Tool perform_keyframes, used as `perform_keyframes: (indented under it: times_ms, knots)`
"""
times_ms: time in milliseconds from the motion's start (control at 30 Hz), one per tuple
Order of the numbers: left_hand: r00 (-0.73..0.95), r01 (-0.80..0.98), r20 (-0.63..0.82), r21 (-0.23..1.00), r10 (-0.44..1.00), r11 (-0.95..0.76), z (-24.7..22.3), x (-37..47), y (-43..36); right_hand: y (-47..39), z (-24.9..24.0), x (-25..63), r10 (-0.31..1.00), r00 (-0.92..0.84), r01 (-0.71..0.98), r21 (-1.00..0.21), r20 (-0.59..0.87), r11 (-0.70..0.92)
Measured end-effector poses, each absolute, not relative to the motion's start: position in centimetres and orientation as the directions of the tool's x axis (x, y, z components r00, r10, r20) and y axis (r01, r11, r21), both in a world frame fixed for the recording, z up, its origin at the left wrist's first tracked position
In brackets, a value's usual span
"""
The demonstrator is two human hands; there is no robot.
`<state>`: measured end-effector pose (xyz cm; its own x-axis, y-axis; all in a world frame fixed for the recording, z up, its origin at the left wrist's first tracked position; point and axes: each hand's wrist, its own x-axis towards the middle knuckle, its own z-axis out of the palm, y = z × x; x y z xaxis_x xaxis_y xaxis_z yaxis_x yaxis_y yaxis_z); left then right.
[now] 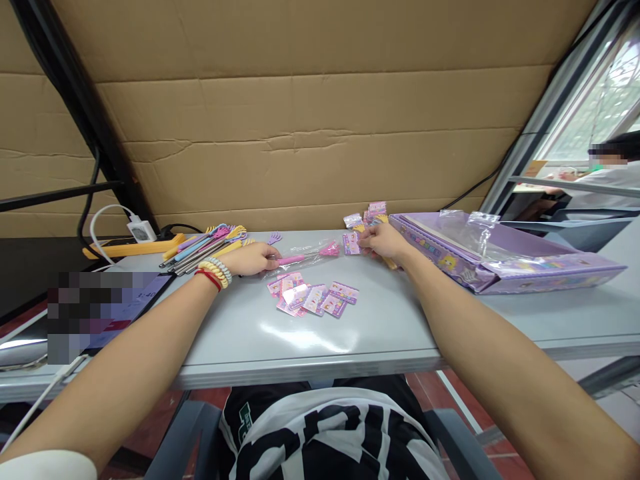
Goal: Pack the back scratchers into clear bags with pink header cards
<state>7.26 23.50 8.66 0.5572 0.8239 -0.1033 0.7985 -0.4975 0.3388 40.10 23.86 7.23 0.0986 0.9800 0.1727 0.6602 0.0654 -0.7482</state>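
Observation:
My left hand (256, 259) is closed on the handle end of a pink tool (300, 257) with a pink head, lying in a clear plastic sleeve. My right hand (383, 241) is at the back right, its fingers bent over a purple-pink card (351, 243) and by some yellow pieces (390, 263); what its fingertips hold is too small to name. Other small cards (377, 208) lie just behind it. Several pink and purple cards (315, 299) are spread in front of my hands. Left of my left hand is a pile of colourful long-handled tools (203, 248).
A purple box (545, 277) with clear plastic on it stands at the right. A phone or tablet (135, 310), a white charger (142, 231) and cables are at the left. Cardboard (310, 160) rises behind the table. Another person sits beyond the frame at the right.

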Motion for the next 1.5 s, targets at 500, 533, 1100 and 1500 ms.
perform_keyframes:
  times_ms: [500,533,1100,1500]
  knots:
    - [0.566,0.797,-0.107,0.326,0.817,-0.509,8.8,7.4,23.3,23.7,7.2,39.5,0.965,0.086,0.729,-0.676,0.248,0.108]
    - [0.570,0.794,-0.104,0.326,0.815,-0.513,8.8,7.4,23.3,23.6,7.3,39.4,0.962,0.086,0.742,-0.661,0.259,0.111]
    - [0.572,0.789,-0.105,0.344,0.814,-0.510,8.9,7.5,23.2,23.8,7.1,39.3,0.921,0.139,0.834,-0.545,0.364,0.090]
    - [0.572,0.787,-0.108,0.351,0.813,-0.507,8.6,7.3,23.5,23.4,7.4,39.0,0.913,0.135,0.853,-0.514,0.385,0.091]
